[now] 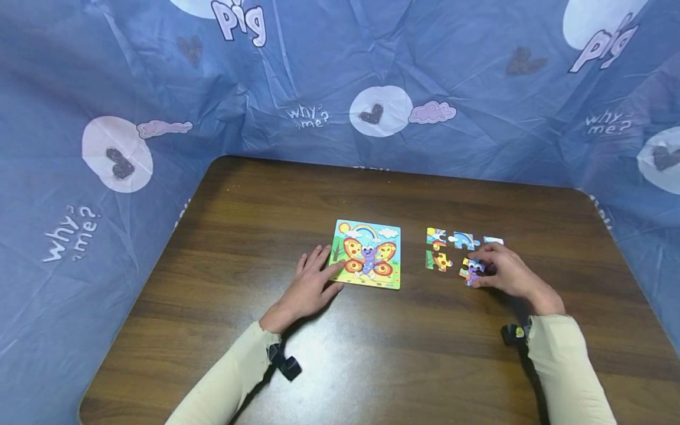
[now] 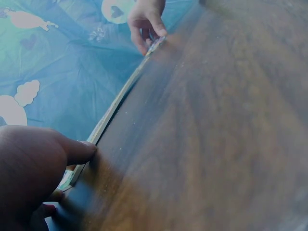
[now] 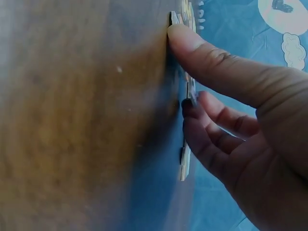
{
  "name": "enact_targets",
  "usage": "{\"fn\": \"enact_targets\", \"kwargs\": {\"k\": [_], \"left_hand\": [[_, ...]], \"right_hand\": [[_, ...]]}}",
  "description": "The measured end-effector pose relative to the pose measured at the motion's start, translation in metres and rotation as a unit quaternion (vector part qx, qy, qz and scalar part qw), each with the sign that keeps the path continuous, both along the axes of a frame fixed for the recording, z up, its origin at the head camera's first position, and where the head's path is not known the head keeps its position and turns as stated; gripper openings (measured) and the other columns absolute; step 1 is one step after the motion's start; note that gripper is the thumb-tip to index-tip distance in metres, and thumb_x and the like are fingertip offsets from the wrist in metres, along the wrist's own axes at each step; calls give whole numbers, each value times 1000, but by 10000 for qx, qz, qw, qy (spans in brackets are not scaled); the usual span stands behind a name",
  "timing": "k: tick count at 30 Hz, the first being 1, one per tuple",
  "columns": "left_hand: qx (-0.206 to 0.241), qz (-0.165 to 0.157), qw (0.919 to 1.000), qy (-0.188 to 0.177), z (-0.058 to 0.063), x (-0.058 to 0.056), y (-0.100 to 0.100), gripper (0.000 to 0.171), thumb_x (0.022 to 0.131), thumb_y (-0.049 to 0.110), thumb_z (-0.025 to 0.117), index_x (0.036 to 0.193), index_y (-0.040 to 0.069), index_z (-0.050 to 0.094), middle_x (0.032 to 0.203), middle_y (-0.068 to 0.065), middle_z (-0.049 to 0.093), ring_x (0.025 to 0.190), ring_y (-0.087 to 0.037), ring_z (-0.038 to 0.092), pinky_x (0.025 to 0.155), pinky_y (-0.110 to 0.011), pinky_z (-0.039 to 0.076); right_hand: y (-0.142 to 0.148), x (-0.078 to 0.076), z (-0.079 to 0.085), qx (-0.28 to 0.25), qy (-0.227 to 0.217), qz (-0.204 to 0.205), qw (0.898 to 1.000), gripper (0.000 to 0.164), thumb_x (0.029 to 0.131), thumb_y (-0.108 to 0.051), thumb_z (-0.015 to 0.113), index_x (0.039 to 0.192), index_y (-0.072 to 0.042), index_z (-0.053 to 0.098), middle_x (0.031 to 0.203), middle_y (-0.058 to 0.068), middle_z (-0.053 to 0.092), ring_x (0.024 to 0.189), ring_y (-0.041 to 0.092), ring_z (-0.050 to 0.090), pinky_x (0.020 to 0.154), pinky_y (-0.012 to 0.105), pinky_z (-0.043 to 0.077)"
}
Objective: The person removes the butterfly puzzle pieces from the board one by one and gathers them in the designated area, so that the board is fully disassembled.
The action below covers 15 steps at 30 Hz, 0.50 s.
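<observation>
A square butterfly puzzle board [image 1: 372, 251] lies flat on the table. My left hand [image 1: 313, 280] rests at its left side, with fingers spread and one fingertip on the picture. In the left wrist view, the thumb [image 2: 79, 151] meets the edge of the board. To the right, my right hand [image 1: 507, 271] pinches a puzzle piece [image 1: 473, 270] showing the purple butterfly's face, thumb below and fingers above. Around it lie a sun piece [image 1: 435, 236], a rainbow piece [image 1: 464, 240], a red-and-yellow wing piece [image 1: 438, 260] and a cloud piece [image 1: 494, 240], partly covered by the fingers.
The brown wooden table [image 1: 255, 224] has rounded far corners. Blue printed cloth [image 1: 319, 71] hangs behind it and along both sides. Black straps with small attachments are on both wrists, over cream sleeves [image 1: 228, 378].
</observation>
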<state>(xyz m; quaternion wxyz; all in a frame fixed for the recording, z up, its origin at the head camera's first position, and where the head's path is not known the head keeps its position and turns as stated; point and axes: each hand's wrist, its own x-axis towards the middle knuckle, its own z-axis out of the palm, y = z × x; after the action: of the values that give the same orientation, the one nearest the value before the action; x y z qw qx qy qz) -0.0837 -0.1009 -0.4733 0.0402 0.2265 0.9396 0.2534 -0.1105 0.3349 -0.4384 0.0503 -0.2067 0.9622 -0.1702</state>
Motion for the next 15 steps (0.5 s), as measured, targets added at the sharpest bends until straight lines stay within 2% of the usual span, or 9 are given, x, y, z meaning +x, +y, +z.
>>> {"fn": "enact_targets", "kwargs": {"k": [8, 15], "left_hand": [[-34, 18, 10000, -48, -1, -1, -1, 51, 99, 34, 60, 146, 17, 53, 164, -22, 29, 154, -42, 21, 124, -65, 13], [-57, 38, 9999, -97, -2, 0, 0, 51, 99, 36, 59, 146, 17, 52, 164, -21, 28, 155, -41, 21, 124, -64, 13]], "right_hand": [[-4, -7, 5, 119, -315, 229, 9992, 38, 82, -10, 80, 118, -1, 70, 114, 24, 60, 104, 37, 59, 88, 56, 49], [-7, -8, 3, 156, -394, 155, 9990, 36, 87, -12, 76, 121, -2, 69, 115, 25, 59, 103, 37, 60, 88, 57, 51]]}}
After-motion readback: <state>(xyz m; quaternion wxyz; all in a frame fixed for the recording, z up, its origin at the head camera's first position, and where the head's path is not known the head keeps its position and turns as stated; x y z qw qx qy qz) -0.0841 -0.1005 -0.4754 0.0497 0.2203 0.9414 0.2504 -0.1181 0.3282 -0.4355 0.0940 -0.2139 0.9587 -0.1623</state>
